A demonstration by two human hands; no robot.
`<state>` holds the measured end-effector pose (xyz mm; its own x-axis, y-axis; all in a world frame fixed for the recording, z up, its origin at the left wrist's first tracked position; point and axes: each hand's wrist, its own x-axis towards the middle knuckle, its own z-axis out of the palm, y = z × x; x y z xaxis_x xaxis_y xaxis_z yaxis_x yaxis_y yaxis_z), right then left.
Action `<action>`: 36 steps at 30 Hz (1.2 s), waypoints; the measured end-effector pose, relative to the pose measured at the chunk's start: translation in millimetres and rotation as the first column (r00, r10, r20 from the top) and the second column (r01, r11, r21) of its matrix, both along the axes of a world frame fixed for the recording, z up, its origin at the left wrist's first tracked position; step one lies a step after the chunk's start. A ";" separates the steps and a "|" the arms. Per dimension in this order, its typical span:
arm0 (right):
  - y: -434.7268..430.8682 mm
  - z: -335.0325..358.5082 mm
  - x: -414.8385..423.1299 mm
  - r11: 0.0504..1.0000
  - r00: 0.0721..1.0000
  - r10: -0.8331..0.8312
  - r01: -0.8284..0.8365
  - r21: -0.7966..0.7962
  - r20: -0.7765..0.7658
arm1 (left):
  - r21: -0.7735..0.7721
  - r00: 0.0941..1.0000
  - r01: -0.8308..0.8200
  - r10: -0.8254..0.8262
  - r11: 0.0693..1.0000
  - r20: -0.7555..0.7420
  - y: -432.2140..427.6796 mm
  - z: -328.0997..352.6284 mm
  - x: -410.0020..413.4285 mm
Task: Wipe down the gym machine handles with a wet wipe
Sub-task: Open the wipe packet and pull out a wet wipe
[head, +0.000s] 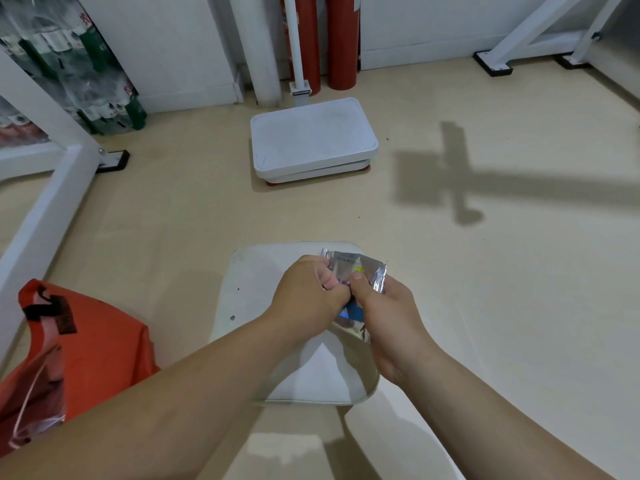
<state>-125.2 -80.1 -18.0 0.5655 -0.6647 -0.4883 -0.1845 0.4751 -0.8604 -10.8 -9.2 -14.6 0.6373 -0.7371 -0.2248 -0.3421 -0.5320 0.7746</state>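
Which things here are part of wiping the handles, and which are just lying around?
Job in hand: wet wipe packet, pinched by the left hand and right hand. No machine handles show.
Lying about: white scale, orange bag, red cylinders, white pad.

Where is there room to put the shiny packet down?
The white seat is bare left of the left hand holding the packet. The floor is bare between seat and white scale, and wide open beyond the right hand. The left side is crowded: orange bag and white frame bar.
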 end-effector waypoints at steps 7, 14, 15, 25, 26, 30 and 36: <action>-13.7 -0.2 -2.7 0.998 0.997 -0.056 0.056 -0.017 -0.052 | 0.011 0.997 0.004 -0.003 1.000 -0.076 0.6 12.6 -0.2; -23.5 1.8 -6.5 0.997 0.997 0.076 -0.075 0.034 -0.023 | 0.065 0.958 0.004 0.015 0.998 -0.288 5.7 12.5 11.6; -23.6 3.2 -6.5 0.995 0.995 0.097 -0.097 0.025 -0.018 | 0.055 0.951 0.001 0.016 0.999 -0.309 6.3 12.9 13.3; -24.3 5.4 -6.5 0.997 0.996 0.080 -0.080 0.021 -0.027 | 0.031 0.985 0.041 -0.035 0.999 -0.167 10.3 21.8 18.5; -23.8 5.2 -6.1 0.997 0.997 0.076 -0.075 0.025 -0.026 | 0.033 0.990 0.053 -0.048 0.998 -0.135 10.8 20.8 18.5; -22.4 5.3 -5.5 0.996 0.996 0.088 -0.088 0.023 -0.005 | 0.057 0.987 0.118 -0.124 0.991 0.099 10.0 14.3 16.9; -18.6 2.4 -2.1 0.994 0.994 0.112 -0.112 -0.011 0.005 | 0.084 0.966 0.121 -0.137 0.989 0.220 8.7 14.0 11.9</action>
